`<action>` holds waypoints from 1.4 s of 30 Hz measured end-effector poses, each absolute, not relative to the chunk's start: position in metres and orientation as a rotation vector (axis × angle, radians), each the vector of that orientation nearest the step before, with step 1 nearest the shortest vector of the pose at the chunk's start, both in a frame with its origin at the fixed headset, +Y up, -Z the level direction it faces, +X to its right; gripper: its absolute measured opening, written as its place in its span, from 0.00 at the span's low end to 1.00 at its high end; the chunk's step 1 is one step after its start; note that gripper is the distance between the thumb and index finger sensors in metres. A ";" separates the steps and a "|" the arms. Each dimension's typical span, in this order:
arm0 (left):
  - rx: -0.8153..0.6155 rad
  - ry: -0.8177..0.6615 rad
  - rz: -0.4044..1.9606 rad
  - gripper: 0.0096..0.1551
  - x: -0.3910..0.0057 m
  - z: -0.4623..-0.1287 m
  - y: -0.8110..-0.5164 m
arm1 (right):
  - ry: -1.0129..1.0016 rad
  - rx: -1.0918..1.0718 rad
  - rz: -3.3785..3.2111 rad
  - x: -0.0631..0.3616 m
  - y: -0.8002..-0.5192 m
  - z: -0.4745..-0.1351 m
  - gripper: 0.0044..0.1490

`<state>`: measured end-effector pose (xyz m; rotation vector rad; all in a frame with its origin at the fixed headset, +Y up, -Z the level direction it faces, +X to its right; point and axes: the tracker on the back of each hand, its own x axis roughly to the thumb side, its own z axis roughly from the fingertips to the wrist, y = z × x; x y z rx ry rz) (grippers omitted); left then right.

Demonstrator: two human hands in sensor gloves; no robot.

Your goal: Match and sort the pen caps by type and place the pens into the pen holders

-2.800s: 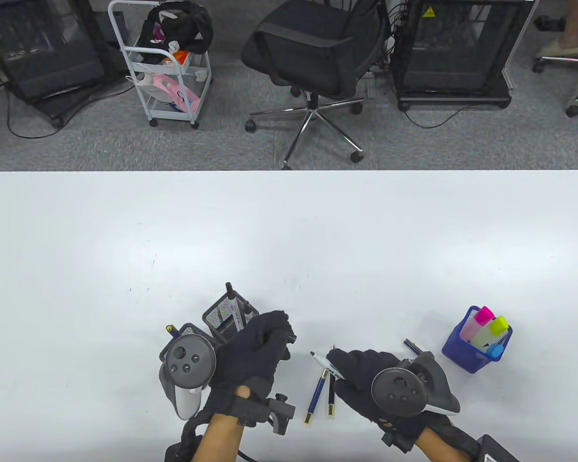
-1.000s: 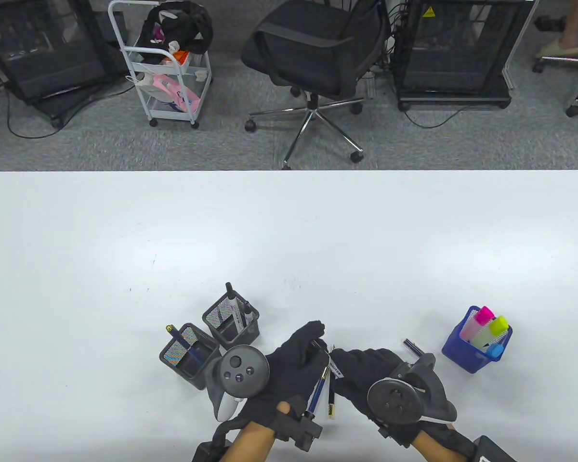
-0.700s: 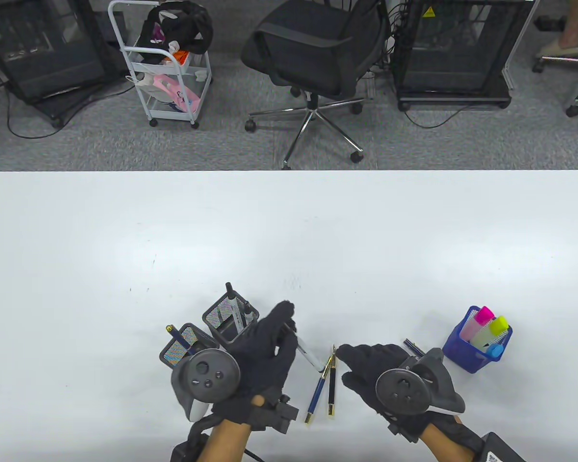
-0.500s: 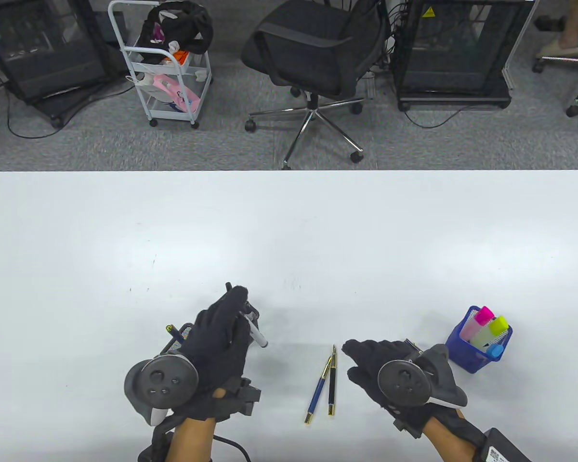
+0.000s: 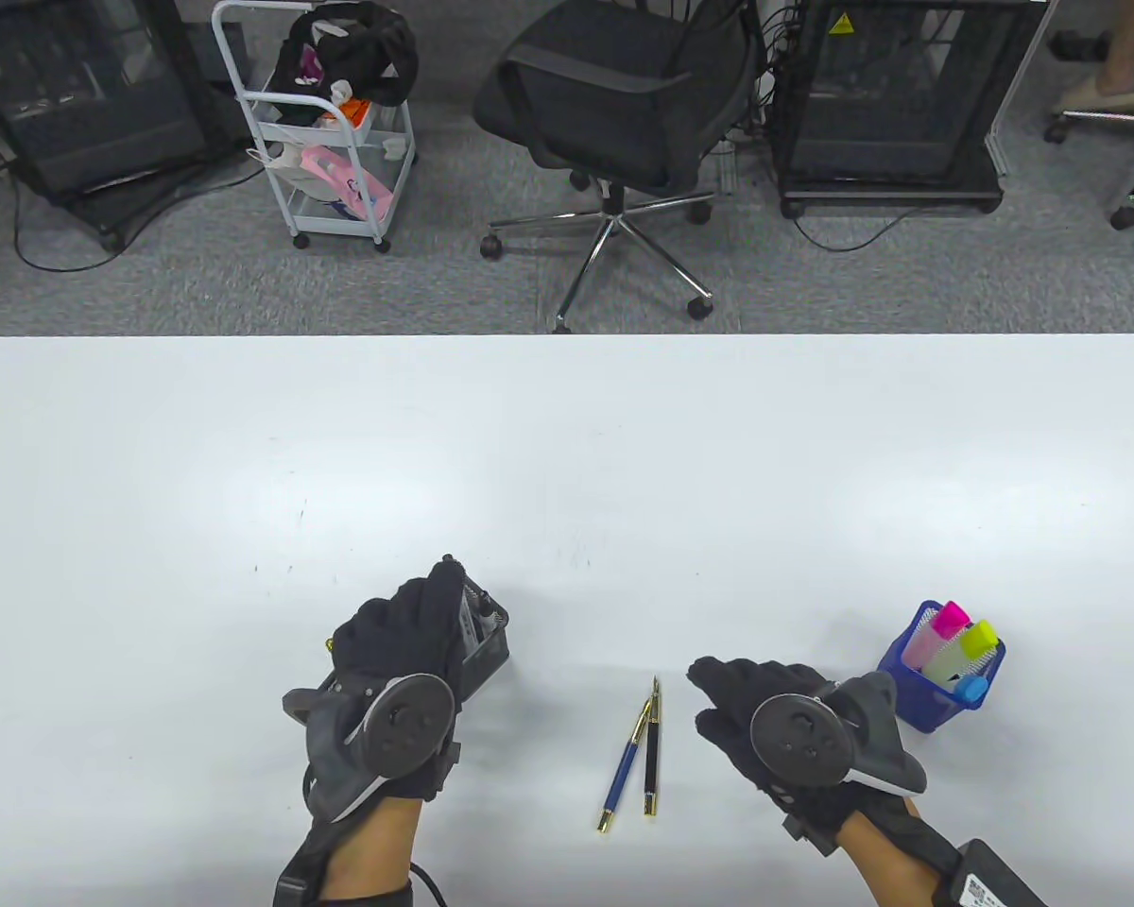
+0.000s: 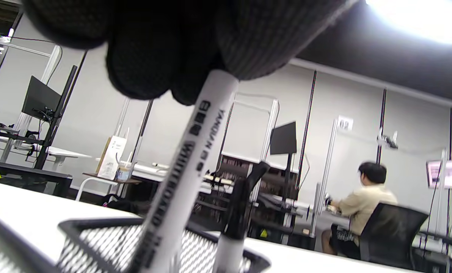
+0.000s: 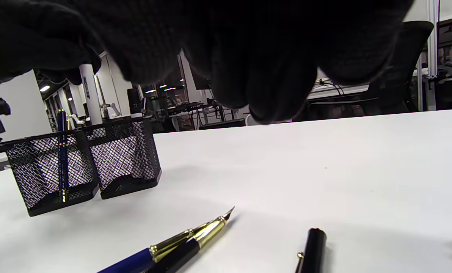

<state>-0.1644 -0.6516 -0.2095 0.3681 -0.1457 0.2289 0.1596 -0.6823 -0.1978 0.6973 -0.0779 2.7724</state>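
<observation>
White smooth table (image 5: 567,453), mesh holder (image 6: 97,242), cylindrical marker (image 6: 188,167)

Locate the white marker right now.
The white marker is pinched in the left hand, its lower end inside the black mesh pen holder beside another marker, left of the two uncapped fountain pens.

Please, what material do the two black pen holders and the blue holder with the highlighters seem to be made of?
The two black pen holders look like metal wire mesh with a matte black coating: the right wrist view shows a fine see-through grid, with a solid rim and base. The blue holder looks like smooth plastic, solid and evenly coloured, though its far inner wall seems to have a mesh pattern, so coated metal is possible.
</observation>
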 end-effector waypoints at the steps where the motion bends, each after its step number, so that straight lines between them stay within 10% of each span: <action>1: 0.351 -0.143 0.217 0.29 -0.163 -0.211 -0.655 | -0.075 0.693 2.774 0.160 -0.683 -0.198 0.36; 24: 0.319 -0.270 0.179 0.33 -0.118 -0.192 -0.645 | -0.053 0.627 2.790 0.170 -0.683 -0.203 0.36; 35: -0.180 -0.508 0.036 0.31 -0.025 -0.185 -0.710 | -0.090 0.559 2.769 0.182 -0.677 -0.205 0.35; 42: -0.244 -0.470 -0.127 0.37 -0.004 -0.182 -0.736 | -0.080 0.542 2.774 0.184 -0.678 -0.207 0.36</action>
